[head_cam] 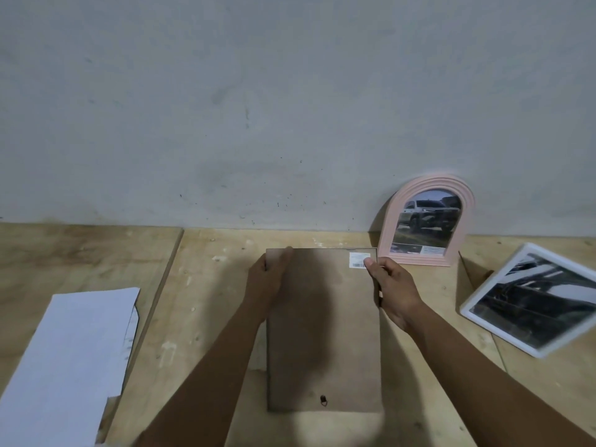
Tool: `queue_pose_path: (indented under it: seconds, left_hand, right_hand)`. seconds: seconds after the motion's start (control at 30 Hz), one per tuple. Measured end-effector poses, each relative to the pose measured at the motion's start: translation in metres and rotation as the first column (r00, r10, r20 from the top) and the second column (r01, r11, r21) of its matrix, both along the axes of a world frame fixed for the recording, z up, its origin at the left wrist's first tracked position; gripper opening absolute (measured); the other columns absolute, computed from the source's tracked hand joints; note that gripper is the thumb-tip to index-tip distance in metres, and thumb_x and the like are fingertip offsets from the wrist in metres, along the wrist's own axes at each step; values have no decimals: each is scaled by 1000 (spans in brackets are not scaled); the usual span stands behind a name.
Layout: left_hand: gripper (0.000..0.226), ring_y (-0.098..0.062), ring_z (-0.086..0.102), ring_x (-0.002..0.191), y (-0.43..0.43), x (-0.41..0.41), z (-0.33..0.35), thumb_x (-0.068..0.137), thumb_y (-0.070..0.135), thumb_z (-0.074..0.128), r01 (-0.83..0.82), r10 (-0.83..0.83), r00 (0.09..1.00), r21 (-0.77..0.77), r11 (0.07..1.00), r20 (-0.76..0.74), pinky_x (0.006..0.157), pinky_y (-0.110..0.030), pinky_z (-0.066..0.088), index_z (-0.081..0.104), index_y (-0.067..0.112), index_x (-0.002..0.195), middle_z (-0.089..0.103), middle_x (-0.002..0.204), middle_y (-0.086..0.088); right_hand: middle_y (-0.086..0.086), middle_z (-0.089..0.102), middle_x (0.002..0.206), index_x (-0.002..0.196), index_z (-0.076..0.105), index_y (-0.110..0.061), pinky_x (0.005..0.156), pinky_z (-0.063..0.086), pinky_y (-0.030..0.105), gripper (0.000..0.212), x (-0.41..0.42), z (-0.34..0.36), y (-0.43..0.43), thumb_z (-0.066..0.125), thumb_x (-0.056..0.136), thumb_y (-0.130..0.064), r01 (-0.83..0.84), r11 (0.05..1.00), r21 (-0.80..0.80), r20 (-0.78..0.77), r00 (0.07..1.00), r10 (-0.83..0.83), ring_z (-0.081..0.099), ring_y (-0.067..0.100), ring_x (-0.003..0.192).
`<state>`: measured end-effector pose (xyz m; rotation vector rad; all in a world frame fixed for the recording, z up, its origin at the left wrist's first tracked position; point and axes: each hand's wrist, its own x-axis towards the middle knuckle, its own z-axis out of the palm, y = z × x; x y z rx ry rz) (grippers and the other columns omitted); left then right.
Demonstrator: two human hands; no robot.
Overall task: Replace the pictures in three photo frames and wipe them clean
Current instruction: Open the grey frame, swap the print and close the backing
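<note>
Left grip (269, 279) and right grip (392, 290) each clasp a far corner of the backboard (322, 333); pink frame (425, 221) at one o'clock, white frame (532, 298) at three.

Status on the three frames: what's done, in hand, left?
Done, apparently: pink frame stands against the wall and white frame lies flat, each with a picture in. In hand: left hand and right hand grip the brown backing by its far corners. Left: probably finishing that one, then wiping; no cloth shows. Whether the pictures are the new ones, I cannot tell.
</note>
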<state>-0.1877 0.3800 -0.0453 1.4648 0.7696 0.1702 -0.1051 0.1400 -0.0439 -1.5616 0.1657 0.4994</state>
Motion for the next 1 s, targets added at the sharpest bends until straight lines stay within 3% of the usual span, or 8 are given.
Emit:
queue_pose_path:
  seconds: [0.07, 0.37, 0.6, 0.73, 0.8, 0.87, 0.93, 1.0]
  left_hand:
    - [40, -15, 64, 77, -2, 5, 3, 89, 49, 72, -31, 31, 1000, 43, 999, 4, 72, -32, 54, 75, 9, 91, 74, 86, -5]
    - [36, -8, 54, 66, -6, 6, 3, 90, 40, 75, -57, 50, 996, 101, 993, 71, 64, -30, 48, 70, 6, 79, 64, 70, 3]
    - [30, -3, 57, 64, -9, 0, 9, 92, 39, 73, -41, 27, 997, 188, 981, 77, 62, -27, 49, 72, 11, 81, 68, 70, 6]
    - [35, -16, 62, 76, 0, -8, 2, 98, 43, 63, 120, -124, 992, 195, 973, 6, 65, -34, 50, 71, 10, 90, 69, 82, -9]
    - [35, -25, 66, 86, 5, -16, -8, 100, 45, 57, 208, -207, 978, 230, 951, -29, 73, -42, 55, 73, 14, 95, 71, 90, -7]
    - [35, -27, 69, 93, 8, -22, -13, 99, 51, 57, 222, -219, 975, 231, 947, -37, 79, -50, 58, 75, 21, 98, 74, 93, -1]
    - [36, -26, 67, 88, 9, -24, -11, 99, 50, 58, 201, -199, 979, 233, 951, -33, 73, -47, 55, 75, 19, 94, 72, 90, -7]
    - [31, -24, 60, 84, 7, -23, -5, 100, 43, 60, 187, -186, 982, 227, 956, -26, 72, -44, 50, 73, 19, 85, 69, 90, -16]
  right_hand:
    - [23, 61, 88, 90, 64, -5, 72, 47, 42, 34, 0, 0, 0, 69, 93, -38, 11, 1000, 1, 8, 1000, -11, 58, 26, 82]
    - [16, 61, 88, 102, 60, 4, 72, 47, 41, 40, -1, 1, -3, 69, 95, -34, 34, 998, 47, 10, 999, -35, 57, 26, 80]
    - [11, 51, 84, 83, 61, -10, 68, 40, 36, 32, -3, 3, -3, 73, 90, -39, 38, 997, 65, 19, 999, -39, 45, 23, 76]
    - [10, 49, 83, 84, 60, -6, 71, 38, 39, 58, -1, 7, -4, 83, 71, -58, 34, 997, 68, 16, 999, -36, 42, 24, 75]
    - [11, 53, 75, 79, 63, -11, 65, 42, 34, 38, -2, 18, -8, 78, 83, -46, 49, 996, 70, -3, 999, -48, 47, 22, 68]
    - [7, 67, 79, 91, 68, -12, 65, 48, 32, 21, 0, 24, -17, 71, 93, -32, -16, 999, 51, -42, 999, 18, 58, 17, 68]
    - [8, 76, 101, 113, 69, -12, 78, 51, 35, 25, 3, 23, -29, 72, 93, -27, -156, 988, 20, -89, 984, 157, 67, 18, 82]
    - [11, 76, 110, 120, 69, -16, 86, 47, 37, 31, 3, 19, -40, 75, 90, -20, -268, 963, -13, -120, 957, 264, 67, 21, 89]
